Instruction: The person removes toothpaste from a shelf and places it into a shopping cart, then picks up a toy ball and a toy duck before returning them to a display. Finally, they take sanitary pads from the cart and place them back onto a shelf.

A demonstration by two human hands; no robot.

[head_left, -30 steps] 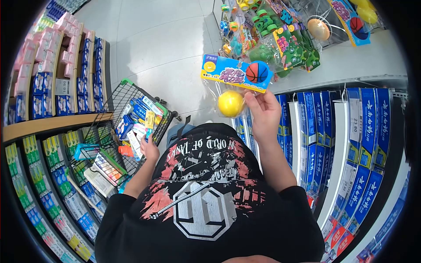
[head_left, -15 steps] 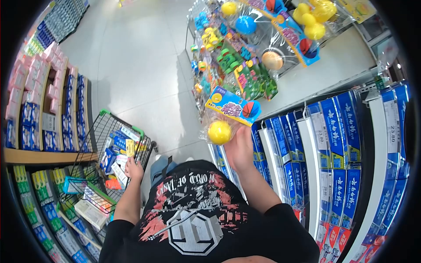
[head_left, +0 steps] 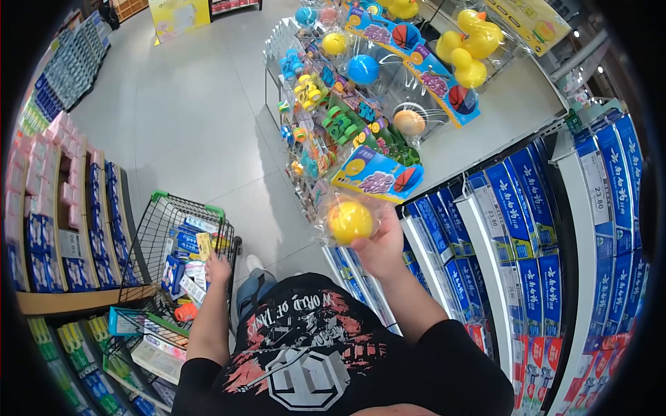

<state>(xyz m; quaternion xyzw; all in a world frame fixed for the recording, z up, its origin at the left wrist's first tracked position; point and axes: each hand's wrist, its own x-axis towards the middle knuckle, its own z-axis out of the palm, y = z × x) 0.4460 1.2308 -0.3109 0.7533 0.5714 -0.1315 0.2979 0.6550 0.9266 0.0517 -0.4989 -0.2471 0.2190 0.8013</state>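
Observation:
My right hand point(head_left: 381, 244) holds a packaged yellow ball point(head_left: 349, 222) in clear plastic, its thumb against the bag and its fingers behind. A blue and yellow header card point(head_left: 378, 175) with a basketball picture tops that bag. At the left, my left hand point(head_left: 218, 269) is closed on a small yellow item point(head_left: 204, 245) over the shopping cart point(head_left: 225, 223). Boxes and packets lie in the cart below this hand, among them a blue box point(head_left: 173, 274) and an orange item point(head_left: 186, 312).
Bagged toys hang beyond my right hand, with a blue ball point(head_left: 363, 69) and yellow ducks point(head_left: 479, 35). Shelves of blue boxes point(head_left: 534, 208) stand at the right. Pink packs point(head_left: 41, 163) fill the left shelves. Grey floor point(head_left: 201, 118) runs between.
The packaged ball looks larger and sits slightly lower, with my right thumb now against its bag. The view has shifted, showing more floor and a yellow display at the top.

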